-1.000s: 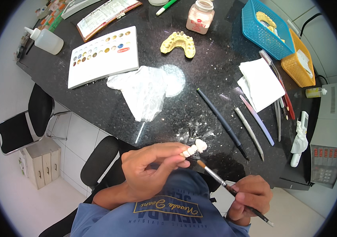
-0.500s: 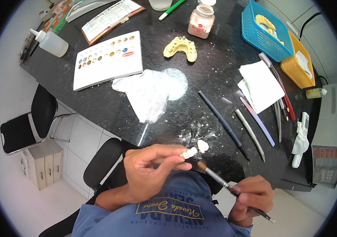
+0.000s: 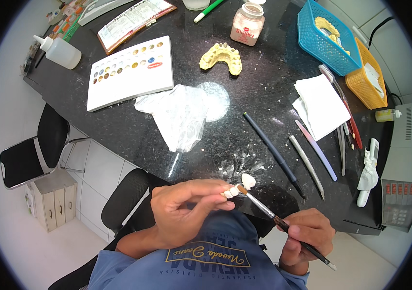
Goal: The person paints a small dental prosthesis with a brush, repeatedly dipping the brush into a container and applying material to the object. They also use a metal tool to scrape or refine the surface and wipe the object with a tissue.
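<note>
Between the thumb and fingers of my left hand [image 3: 186, 205] is a small white dental bridge [image 3: 230, 192], a short row of joined tooth shapes. My right hand [image 3: 309, 237] grips a brush [image 3: 263, 207] with a dark handle, a silver ferrule and brown bristles. Its bristle tip meets the outer end of the bridge. Just beyond lies a small white lump [image 3: 248, 181] on the dark worktop [image 3: 206, 162], with white powder smeared around it. A yellow dental arch model [image 3: 221, 60] stands farther back.
A white palette [image 3: 131, 72] with coloured wells and a crumpled white wrap [image 3: 177, 118] lie left. To the right are a dark pen-like tool [image 3: 273, 152], slim hand tools, folded white tissue [image 3: 319, 106], blue basket [image 3: 331, 50] and orange basket [image 3: 368, 82]. A powder jar [image 3: 247, 25] stands at the back.
The brush has moved up and left, so its bristles now touch the bridge instead of sitting just off it. The left hand has barely shifted.
</note>
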Tool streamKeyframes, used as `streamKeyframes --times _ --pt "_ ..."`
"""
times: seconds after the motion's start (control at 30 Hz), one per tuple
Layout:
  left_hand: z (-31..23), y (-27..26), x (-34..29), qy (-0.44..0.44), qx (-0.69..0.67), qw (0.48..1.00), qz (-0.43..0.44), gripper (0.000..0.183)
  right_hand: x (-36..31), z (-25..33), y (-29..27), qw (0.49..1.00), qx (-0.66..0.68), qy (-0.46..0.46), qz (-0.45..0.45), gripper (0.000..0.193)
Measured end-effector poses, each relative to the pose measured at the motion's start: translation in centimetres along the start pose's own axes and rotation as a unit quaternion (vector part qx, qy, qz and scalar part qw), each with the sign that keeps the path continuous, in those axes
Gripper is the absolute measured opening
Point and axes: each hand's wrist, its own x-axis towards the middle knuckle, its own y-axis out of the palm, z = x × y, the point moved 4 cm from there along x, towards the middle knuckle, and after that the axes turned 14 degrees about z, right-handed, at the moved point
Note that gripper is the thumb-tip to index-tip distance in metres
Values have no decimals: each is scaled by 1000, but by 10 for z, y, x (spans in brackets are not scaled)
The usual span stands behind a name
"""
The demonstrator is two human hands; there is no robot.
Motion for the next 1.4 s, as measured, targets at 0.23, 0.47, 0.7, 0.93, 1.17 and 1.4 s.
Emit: streamKeyframes --times 0.23,0.47,0.7,0.93,1.17,1.4 --pt "0 1 0 -6 -10 1000 -3 6 -9 -1 -1 998 29 -13 -54 32" --pt "1 2 1 3 -25 1000 -11 7 2 0 1 1000 6 -12 -10 31" --pt "2 1 -1 9 -11 1000 -3 7 -10 -1 -3 999 13 -17 -50 32" --pt "3 1 0 18 -10 1000 -3 8 0 -1 1 1000 17 -9 -8 32" --pt "2 1 -2 3 -29 999 -21 11 -13 -1 -4 999 17 -7 -26 31" --pt "1 1 0 -3 -42 999 -22 10 1 -3 5 999 19 -23 -37 31"
